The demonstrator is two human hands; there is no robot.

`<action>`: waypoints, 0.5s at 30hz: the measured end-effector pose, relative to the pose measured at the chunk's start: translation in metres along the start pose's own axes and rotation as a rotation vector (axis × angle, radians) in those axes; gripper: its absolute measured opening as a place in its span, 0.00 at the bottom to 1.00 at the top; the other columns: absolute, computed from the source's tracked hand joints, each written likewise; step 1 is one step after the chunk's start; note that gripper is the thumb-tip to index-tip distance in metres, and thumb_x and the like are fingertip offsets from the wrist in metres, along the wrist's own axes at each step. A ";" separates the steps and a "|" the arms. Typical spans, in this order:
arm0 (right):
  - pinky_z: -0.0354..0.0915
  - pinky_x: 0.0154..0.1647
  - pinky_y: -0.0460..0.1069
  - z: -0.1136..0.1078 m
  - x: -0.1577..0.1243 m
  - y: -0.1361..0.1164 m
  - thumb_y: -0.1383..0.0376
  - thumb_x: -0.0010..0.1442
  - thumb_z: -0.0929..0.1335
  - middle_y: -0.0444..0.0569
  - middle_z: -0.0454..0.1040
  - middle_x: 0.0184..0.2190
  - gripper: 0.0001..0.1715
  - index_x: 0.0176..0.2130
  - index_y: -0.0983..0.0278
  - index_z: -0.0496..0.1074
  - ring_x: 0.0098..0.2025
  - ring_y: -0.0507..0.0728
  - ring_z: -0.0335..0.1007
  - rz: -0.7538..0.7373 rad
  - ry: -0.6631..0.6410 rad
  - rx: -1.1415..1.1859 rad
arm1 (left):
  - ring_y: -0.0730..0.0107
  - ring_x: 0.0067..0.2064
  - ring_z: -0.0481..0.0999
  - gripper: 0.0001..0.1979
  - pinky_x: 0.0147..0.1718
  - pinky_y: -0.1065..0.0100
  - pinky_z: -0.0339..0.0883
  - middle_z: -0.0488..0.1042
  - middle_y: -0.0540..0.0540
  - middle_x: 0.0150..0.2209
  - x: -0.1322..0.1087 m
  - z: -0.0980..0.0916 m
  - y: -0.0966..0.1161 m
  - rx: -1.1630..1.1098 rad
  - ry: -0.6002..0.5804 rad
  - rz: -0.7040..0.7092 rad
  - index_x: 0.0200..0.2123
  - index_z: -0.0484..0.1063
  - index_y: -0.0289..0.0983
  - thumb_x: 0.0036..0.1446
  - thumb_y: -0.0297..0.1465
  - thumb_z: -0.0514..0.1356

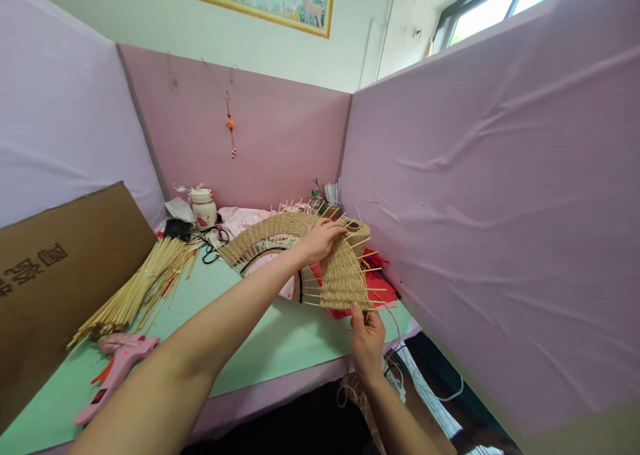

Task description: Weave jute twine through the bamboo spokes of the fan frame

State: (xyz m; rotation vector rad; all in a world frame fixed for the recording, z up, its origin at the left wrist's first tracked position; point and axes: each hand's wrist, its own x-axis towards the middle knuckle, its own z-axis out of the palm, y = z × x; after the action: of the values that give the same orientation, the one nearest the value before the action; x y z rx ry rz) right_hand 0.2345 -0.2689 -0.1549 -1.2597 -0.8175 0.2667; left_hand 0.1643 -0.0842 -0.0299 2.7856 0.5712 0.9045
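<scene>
- While both my hands were on it, one woven fan-shaped piece arched over the right half of the one green tabletop, its right end near the front edge.
- Its protruding sticks were too many for me to count; at least four bare ends showed beyond the right end.
- One roll of twine stood just behind that end, and one patch of red material lay beside it.
- On the left I had one bundle of pale sticks, its sticks past counting, and one pink glue gun nearer me.
- One cardboard sheet with printed characters leaned along the left side.
- Farther back stood one white bottle; one beaded ornament hung on the pink partition.
- My left arm reached forward and across to the right, the left hand palm down, fingers laid over the piece's upper edge. Its thumb was hidden, so I couldn't tell whether it gripped or only rested.
- My right forearm rose from the lower right, and the right hand pinched the lower right corner, thumb in front and fingers curled behind.
- One loose strand curved down beside that hand.
</scene>
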 end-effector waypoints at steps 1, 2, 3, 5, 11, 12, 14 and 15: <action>0.55 0.25 0.46 -0.001 -0.002 0.001 0.50 0.59 0.65 0.41 0.62 0.19 0.21 0.29 0.65 0.68 0.24 0.50 0.55 0.016 -0.008 0.003 | 0.57 0.58 0.59 0.21 0.57 0.50 0.53 0.70 0.46 0.57 0.002 0.001 -0.001 0.016 -0.011 0.010 0.51 0.71 0.41 0.59 0.24 0.47; 0.54 0.25 0.46 -0.002 -0.003 0.002 0.50 0.59 0.65 0.40 0.62 0.19 0.21 0.30 0.65 0.68 0.23 0.50 0.55 0.031 -0.012 0.007 | 0.57 0.58 0.58 0.21 0.56 0.50 0.52 0.70 0.46 0.57 0.004 0.002 -0.003 0.031 -0.020 0.020 0.51 0.71 0.42 0.59 0.24 0.47; 0.54 0.24 0.45 -0.003 -0.005 0.003 0.50 0.59 0.65 0.40 0.61 0.19 0.20 0.31 0.65 0.69 0.23 0.50 0.55 0.048 -0.018 0.014 | 0.57 0.58 0.58 0.21 0.56 0.50 0.52 0.70 0.47 0.57 0.006 0.001 -0.003 0.046 -0.027 0.028 0.52 0.71 0.42 0.59 0.24 0.48; 0.54 0.24 0.45 -0.007 -0.009 0.007 0.51 0.59 0.65 0.40 0.62 0.19 0.19 0.35 0.66 0.69 0.22 0.50 0.55 0.089 -0.029 0.037 | 0.56 0.58 0.58 0.21 0.55 0.50 0.52 0.70 0.47 0.56 0.008 0.000 -0.004 0.068 -0.041 0.033 0.52 0.71 0.43 0.58 0.24 0.48; 0.60 0.29 0.47 -0.029 -0.018 0.013 0.53 0.60 0.64 0.46 0.71 0.28 0.19 0.42 0.65 0.70 0.30 0.54 0.66 0.150 -0.025 0.033 | 0.56 0.59 0.59 0.20 0.51 0.52 0.53 0.68 0.46 0.59 0.006 -0.006 -0.004 0.132 -0.077 0.035 0.54 0.69 0.44 0.61 0.29 0.48; 0.62 0.32 0.47 -0.033 -0.017 0.012 0.53 0.61 0.64 0.48 0.73 0.31 0.18 0.41 0.65 0.70 0.33 0.55 0.67 0.140 -0.015 0.017 | 0.56 0.59 0.59 0.20 0.50 0.52 0.53 0.67 0.46 0.59 0.006 -0.007 -0.004 0.146 -0.078 0.042 0.54 0.69 0.45 0.62 0.29 0.47; 0.64 0.36 0.49 -0.038 -0.015 0.010 0.53 0.60 0.64 0.51 0.74 0.34 0.18 0.38 0.65 0.71 0.37 0.56 0.69 0.119 -0.008 -0.005 | 0.57 0.58 0.60 0.20 0.49 0.54 0.53 0.67 0.46 0.60 0.006 -0.007 -0.005 0.165 -0.077 0.051 0.55 0.68 0.45 0.63 0.30 0.46; 0.64 0.38 0.49 -0.039 -0.014 0.009 0.54 0.60 0.64 0.51 0.74 0.35 0.18 0.38 0.65 0.72 0.38 0.57 0.69 0.112 -0.011 -0.010 | 0.57 0.58 0.61 0.20 0.49 0.54 0.53 0.67 0.46 0.60 0.006 -0.008 -0.006 0.173 -0.076 0.054 0.55 0.68 0.45 0.63 0.30 0.46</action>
State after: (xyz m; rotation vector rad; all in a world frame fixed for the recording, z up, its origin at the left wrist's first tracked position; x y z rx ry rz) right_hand 0.2530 -0.3034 -0.1717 -1.3164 -0.7589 0.3605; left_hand 0.1626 -0.0759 -0.0220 2.9887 0.5922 0.7894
